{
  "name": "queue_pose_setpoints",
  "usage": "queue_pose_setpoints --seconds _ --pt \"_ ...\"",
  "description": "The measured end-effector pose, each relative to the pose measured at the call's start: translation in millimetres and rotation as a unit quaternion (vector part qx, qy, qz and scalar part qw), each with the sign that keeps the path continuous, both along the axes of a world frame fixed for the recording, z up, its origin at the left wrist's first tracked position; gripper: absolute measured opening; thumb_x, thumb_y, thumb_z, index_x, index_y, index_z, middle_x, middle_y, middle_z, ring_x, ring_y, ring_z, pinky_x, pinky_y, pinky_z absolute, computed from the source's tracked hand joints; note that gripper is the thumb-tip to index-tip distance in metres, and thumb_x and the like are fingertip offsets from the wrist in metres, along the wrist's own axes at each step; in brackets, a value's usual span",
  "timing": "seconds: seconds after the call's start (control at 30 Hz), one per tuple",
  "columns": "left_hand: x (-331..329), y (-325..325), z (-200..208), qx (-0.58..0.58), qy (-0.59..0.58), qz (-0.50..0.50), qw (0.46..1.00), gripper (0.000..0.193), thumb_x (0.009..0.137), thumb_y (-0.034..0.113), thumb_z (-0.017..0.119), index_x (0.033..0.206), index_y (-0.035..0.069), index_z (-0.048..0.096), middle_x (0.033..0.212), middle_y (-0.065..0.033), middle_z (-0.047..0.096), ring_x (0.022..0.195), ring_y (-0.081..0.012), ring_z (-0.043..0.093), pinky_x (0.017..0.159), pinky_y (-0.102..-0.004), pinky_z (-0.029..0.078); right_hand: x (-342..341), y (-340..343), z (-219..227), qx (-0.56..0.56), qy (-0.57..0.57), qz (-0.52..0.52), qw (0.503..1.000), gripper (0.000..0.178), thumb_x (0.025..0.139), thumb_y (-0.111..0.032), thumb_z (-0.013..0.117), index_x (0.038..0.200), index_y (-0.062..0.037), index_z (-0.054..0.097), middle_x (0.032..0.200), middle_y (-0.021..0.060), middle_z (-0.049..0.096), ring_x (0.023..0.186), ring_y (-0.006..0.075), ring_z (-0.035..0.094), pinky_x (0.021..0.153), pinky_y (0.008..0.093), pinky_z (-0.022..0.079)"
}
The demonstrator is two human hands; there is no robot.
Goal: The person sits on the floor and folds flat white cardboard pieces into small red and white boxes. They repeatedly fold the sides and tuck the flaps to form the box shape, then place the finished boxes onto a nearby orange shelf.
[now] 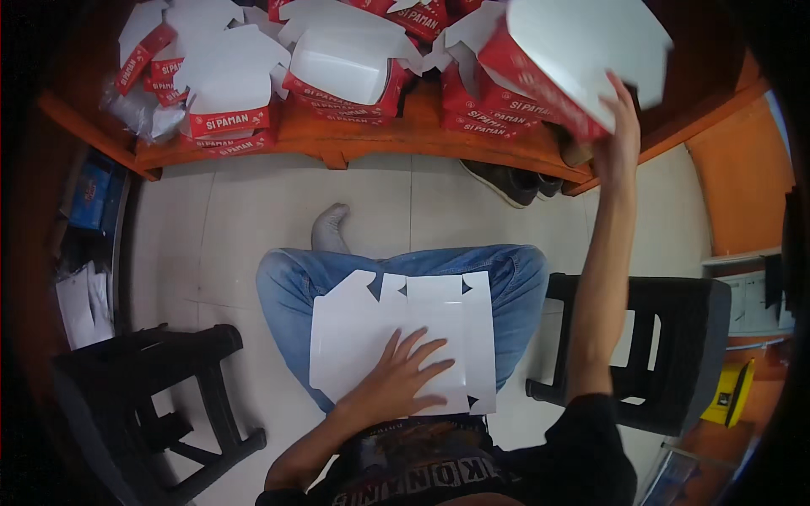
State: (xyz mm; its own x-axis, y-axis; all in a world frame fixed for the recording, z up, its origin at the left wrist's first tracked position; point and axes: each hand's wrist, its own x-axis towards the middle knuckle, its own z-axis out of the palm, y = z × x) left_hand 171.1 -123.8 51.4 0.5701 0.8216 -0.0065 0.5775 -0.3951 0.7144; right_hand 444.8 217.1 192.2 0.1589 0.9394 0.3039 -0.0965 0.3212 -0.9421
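Two hands as I watch remotely, left hand (407, 377) with fingers spread flat on a white blank (403, 314) across the lap (289, 291), right hand (622, 135) with fingers bent, grasping a tilted box (582, 46) above the table (299, 139), white lettering (228, 121) on red boxes (346, 99), pale letters (447, 477) across the shirt (540, 468).

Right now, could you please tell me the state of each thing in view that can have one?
Left hand: fingers spread, palm down on the sheet.
Right hand: gripping the raised box.
Sheet: unfolded, lying across the lap.
Raised box: folded into shape, tilted, slightly blurred.
Middle box: folded into shape, open at the top, stacked on others.
Plastic bag: crumpled.
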Motion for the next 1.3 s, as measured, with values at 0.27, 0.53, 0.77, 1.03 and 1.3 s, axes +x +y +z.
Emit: queue_pose_setpoints --seconds 0.27,0.53,0.77,1.03,1.3 --pt "7.3 -55.2 -59.5 -0.022 0.001 -0.047 0.999 0.036 0.092 0.025 0.068 0.125 0.01 0.067 0.127 -0.0086 0.065 0.123 -0.0304 0.056 0.108 -0.0471 0.042 8.0 36.8 1.6 0.006 -0.146 -0.1 0.984 0.051 0.103 -0.035 0.062 0.145 -0.0062 0.057 0.145 0.0144 0.057 0.131 0.0227 0.054 0.108 0.0382 0.043" --pt "5.6 -24.4 -37.4 -0.22 -0.115 0.068 0.966 0.014 0.088 0.015 0.069 0.088 0.004 0.077 0.084 -0.0176 0.071 0.084 -0.0376 0.067 0.081 -0.0478 0.052 -45.9 -185.1 -90.7 -0.071 -0.45 0.412 0.789 0.06 0.086 -0.026 0.079 0.138 -0.0019 0.059 0.137 0.0156 0.062 0.123 0.0289 0.062 0.104 0.0374 0.048" --pt "-8.3 9.6 -29.9 -0.396 -0.199 0.075 0.893 0.023 0.077 0.017 0.085 0.093 0.002 0.079 0.078 -0.0162 0.071 0.07 -0.0297 0.066 0.069 -0.0373 0.052 -42.5 -299.8 -123.8 -0.235 -0.388 0.507 0.733 0.037 0.09 -0.025 0.078 0.118 -0.0021 0.071 0.119 0.0168 0.069 0.107 0.0331 0.067 0.091 0.0413 0.054" --pt "9.0 -10.8 6.3 -0.056 -0.081 0.131 0.986 0.033 0.089 0.018 0.074 0.12 0.009 0.069 0.114 -0.0096 0.061 0.106 -0.029 0.059 0.087 -0.0409 0.051 -25.9 -313.0 -168.6 -0.427 -0.278 0.486 0.71 0.025 0.101 -0.016 0.058 0.114 0.0011 0.072 0.113 0.0149 0.07 0.106 0.0272 0.065 0.094 0.0352 0.049" --pt "52.4 -73.2 -5.1 -0.031 -0.08 -0.059 0.995 0.04 0.093 0.024 0.065 0.125 0.0 0.063 0.139 -0.0203 0.054 0.139 -0.0383 0.045 0.117 -0.0497 0.04 -29.6 -298.6 -172.2 -0.411 -0.282 0.464 0.733 0.026 0.099 -0.014 0.056 0.099 0.01 0.067 0.091 0.0119 0.066 0.086 0.0217 0.063 0.079 0.0304 0.048"
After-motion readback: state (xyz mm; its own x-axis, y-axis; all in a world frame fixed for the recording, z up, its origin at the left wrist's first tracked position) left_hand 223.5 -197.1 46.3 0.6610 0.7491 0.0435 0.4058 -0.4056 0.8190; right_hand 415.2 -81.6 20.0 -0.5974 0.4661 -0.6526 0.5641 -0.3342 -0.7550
